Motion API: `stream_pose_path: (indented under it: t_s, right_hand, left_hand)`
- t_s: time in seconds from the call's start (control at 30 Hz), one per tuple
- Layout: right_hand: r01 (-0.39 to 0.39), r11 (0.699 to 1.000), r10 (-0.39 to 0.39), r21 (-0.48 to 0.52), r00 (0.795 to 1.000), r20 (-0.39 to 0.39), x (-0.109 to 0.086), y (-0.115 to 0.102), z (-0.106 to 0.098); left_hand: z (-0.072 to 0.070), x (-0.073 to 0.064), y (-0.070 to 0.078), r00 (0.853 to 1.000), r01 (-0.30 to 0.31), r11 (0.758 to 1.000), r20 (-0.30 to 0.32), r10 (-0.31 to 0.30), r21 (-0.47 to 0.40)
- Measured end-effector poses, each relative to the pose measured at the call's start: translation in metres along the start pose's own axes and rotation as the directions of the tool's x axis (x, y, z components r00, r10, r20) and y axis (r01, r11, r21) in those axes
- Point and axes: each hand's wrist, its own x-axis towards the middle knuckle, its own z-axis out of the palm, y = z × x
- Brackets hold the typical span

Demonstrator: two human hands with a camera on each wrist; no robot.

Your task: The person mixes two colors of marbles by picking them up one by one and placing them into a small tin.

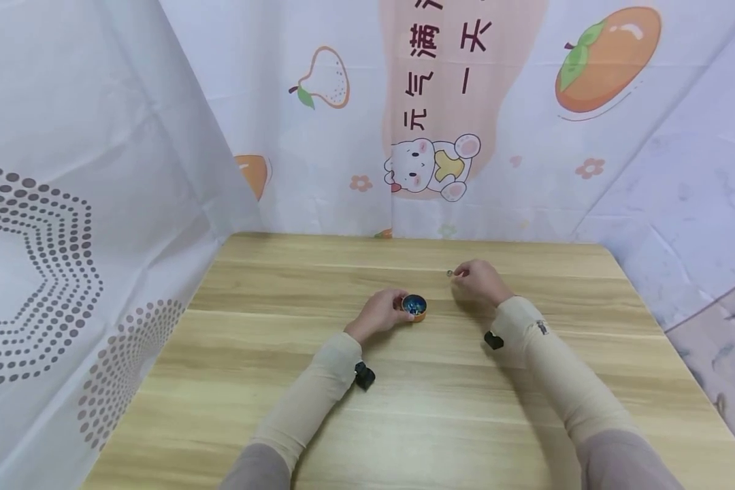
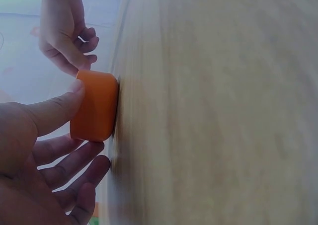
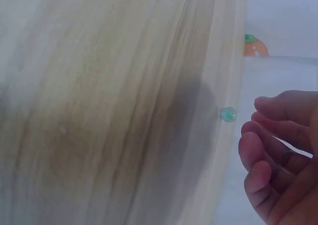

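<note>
A small round orange bowl (image 1: 420,317) stands on the wooden table with small shiny bluish pieces inside it. My left hand (image 1: 380,312) grips it from the side; in the left wrist view the thumb presses the orange wall (image 2: 95,106) and the fingers curl along its lower side. Farther back and to the right, a clear glass marble (image 3: 228,114) with a green swirl lies on the table. My right hand (image 1: 479,280) is beside this marble, its loosely bent fingertips a short gap from it in the right wrist view, holding nothing.
The wooden table (image 1: 429,422) ends at a printed curtain (image 1: 318,150) behind both hands. More fabric hangs along the left side (image 1: 67,204) and the right side. Each wrist wears a small black camera.
</note>
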Motion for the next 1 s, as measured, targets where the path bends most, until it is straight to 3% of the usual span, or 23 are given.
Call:
stream_pose_path:
  t_s: [0.5, 1.0]
  right_hand:
    - [-0.095, 0.995, 0.096, 0.037, 0.995, -0.023, 0.014, -0.001, 0.006]
    - [-0.096, 0.995, 0.097, 0.025, 0.995, -0.036, 0.025, 0.0, 0.017]
  left_hand:
    - [-0.001, 0.001, 0.0, 1.0, -0.005, 1.0, -0.001, 0.005, -0.016]
    - [-0.001, 0.0, -0.002, 1.0, -0.008, 1.0, 0.007, 0.008, -0.013]
